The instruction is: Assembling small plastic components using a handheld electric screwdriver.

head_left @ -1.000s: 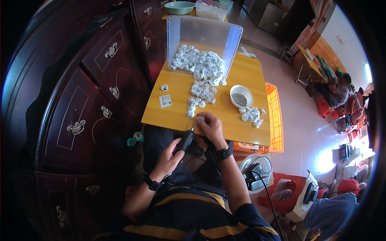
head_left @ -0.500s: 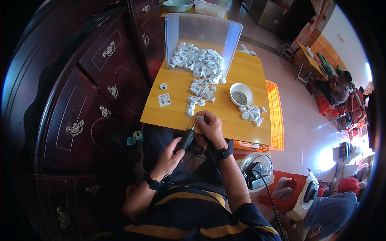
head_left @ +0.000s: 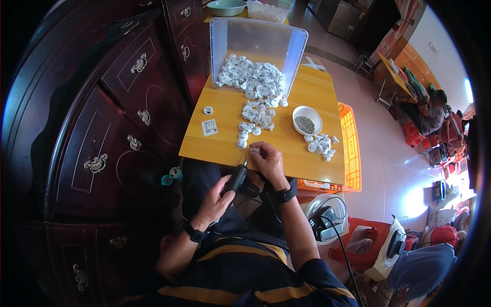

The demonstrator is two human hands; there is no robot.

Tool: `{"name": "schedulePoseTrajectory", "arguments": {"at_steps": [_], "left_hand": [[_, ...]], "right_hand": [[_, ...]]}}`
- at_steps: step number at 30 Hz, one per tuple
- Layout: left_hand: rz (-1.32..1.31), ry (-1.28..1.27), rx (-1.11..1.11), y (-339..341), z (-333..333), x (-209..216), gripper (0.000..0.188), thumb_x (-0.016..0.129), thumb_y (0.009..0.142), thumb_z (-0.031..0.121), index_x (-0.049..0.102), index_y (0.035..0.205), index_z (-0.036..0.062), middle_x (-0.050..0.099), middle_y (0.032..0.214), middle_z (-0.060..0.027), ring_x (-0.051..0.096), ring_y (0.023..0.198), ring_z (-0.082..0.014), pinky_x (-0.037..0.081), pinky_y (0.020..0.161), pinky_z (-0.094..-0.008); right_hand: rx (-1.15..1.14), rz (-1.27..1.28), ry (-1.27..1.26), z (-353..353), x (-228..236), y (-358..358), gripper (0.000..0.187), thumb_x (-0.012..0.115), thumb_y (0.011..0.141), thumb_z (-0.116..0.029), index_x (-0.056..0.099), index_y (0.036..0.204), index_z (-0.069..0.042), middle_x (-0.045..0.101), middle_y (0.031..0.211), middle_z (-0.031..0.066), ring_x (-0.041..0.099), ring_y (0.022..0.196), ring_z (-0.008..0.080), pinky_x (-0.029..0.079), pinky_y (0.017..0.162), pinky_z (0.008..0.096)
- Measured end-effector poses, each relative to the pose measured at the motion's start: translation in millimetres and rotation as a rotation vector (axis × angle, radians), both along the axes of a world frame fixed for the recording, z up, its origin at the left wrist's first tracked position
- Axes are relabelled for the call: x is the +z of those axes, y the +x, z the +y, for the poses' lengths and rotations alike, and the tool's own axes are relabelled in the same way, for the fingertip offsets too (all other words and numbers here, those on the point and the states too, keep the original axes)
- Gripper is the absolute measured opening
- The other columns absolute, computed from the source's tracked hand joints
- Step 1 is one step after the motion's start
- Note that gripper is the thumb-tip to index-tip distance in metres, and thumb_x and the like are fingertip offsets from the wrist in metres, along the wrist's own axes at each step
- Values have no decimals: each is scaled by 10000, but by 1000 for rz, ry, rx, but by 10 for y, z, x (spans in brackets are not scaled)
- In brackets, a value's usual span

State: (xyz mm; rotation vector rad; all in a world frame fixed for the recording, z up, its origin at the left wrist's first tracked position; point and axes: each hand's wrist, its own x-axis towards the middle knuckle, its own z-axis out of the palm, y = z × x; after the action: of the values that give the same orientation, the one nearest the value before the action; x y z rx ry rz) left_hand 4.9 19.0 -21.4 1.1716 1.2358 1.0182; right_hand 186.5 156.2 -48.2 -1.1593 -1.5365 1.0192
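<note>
Head view: left hand (head_left: 215, 203), grip wrapped closed around a black powered-looking driver (head_left: 236, 179), shaft pointing up toward the right hand (head_left: 269, 162). Right hand's grip is pinched closed on a small white part (head_left: 254, 150), mostly hidden by fingers, above near edge of table (head_left: 202, 148). Driver tip right at the part; can't tell if touching. Beyond the hands, a trail of white parts (head_left: 259, 116) leads up to a heap inside a clear plastic bin (head_left: 255, 38) tipped on its side. Right: white bowl (head_left: 317, 115) with small grey pieces (head_left: 305, 124), cluster of white parts just below it. Left: square printed label (head_left: 209, 128), single white piece (head_left: 207, 110) near it. Orange crate (head_left: 351, 153) beside table.
</note>
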Motion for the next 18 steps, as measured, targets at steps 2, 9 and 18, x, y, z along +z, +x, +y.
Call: {"name": "schedulePoseTrajectory", "arguments": {"at_steps": [2,9,18], "left_hand": [[5,-1,-2,3,1,0,432,545,940,53,481,1366,13,584,942,-21,571,708,-73,515,640,-236],[-11,-16,7,11,-1,18,441,547,942,63,475,1373,13,587,970,-21,568,727,-71,522,647,-236],[-110,-69,13,-17,-5,16,443,544,943,75,485,1379,23,607,903,-31,576,700,-71,515,635,-236]], "right_hand": [[0,-4,5,1,-4,4,189,675,828,-72,712,1008,-29,607,672,-17,513,613,38,438,582,228],[6,-6,4,-1,6,6,188,677,820,-68,718,1000,-34,606,672,-11,516,614,45,442,586,234],[-6,-38,32,0,-61,24,173,698,802,-48,728,971,-35,597,671,1,507,604,59,437,577,243]]}}
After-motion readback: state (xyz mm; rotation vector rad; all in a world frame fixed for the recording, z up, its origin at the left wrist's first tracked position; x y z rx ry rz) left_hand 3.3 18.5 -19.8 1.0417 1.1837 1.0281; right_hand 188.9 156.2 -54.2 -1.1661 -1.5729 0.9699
